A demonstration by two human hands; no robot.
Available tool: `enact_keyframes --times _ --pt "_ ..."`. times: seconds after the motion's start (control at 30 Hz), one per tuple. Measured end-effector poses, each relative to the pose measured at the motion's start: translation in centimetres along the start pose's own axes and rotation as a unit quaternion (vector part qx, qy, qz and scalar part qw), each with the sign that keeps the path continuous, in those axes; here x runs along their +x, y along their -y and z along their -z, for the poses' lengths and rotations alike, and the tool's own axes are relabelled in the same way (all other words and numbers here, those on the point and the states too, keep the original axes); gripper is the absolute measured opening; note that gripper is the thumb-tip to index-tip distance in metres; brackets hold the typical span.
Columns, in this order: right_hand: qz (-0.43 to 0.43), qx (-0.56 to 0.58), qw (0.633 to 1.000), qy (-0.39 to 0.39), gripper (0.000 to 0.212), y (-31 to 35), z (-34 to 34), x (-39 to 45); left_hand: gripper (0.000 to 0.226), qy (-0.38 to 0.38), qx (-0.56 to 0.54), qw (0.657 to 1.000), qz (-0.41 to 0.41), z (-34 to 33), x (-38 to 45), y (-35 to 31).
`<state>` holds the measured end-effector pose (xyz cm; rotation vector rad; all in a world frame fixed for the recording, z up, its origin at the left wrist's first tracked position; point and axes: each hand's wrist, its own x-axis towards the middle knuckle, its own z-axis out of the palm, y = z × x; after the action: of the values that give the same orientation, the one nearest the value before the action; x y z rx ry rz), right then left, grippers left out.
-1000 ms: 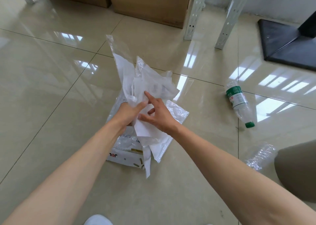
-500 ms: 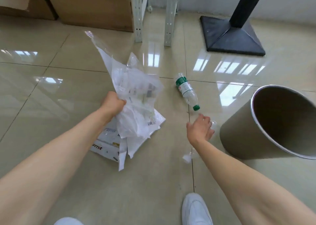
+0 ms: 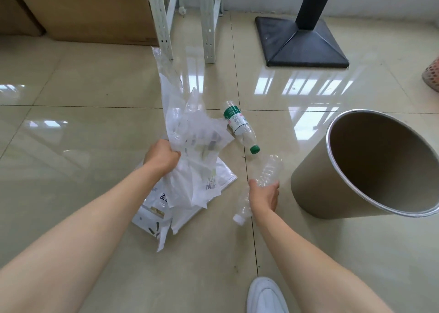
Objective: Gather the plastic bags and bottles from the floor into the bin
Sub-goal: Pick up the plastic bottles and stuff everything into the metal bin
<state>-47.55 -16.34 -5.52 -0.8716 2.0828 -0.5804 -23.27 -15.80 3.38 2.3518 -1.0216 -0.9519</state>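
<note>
While the left hand (image 3: 161, 157) is clenched on a bunch of bags (image 3: 190, 146), lifted so that only their lower ends trail on the floor (image 3: 71, 170), the right hand (image 3: 263, 193) is closed round the middle of a clear bottle (image 3: 259, 186). That bottle's long axis runs from its white cap, low and toward the person, up and away toward the bin (image 3: 370, 165). The bin stands just right of the right hand, tipped so its open mouth faces up and toward the person; nothing can be seen inside it. A second bottle (image 3: 241, 127), green-labelled and green-capped, lies flat on the floor between the bags and the bin, cap end pointing toward the right hand, long axis slanting away and to the left. Judged from this, the right hand is the nearer one to the bin, and a short swing rightward should carry the clear bottle over the rim; the left hand has farther to go and must cross above the green bottle. Loose bag ends could drag or snag on the way.
</note>
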Motion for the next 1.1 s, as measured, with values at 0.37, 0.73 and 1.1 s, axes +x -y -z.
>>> enact_keyframes --times 0.37,0.73,1.1 --pt "0.229 0.070 0.936 0.259 0.078 7.0 -6.2 -7.4 0.022 0.073 -0.161 0.984 0.018 0.3 -1.4 1.9" --pt "0.142 0.146 0.882 0.425 0.063 7.0 -9.2 -9.7 0.049 0.086 -0.272 0.957 -0.044 0.2 -0.4 6.5" --pt "0.366 -0.192 0.910 0.036 0.039 12.5 -8.8 2.2 0.057 -0.048 -0.200 0.976 0.074 -2.4 2.3 7.7"
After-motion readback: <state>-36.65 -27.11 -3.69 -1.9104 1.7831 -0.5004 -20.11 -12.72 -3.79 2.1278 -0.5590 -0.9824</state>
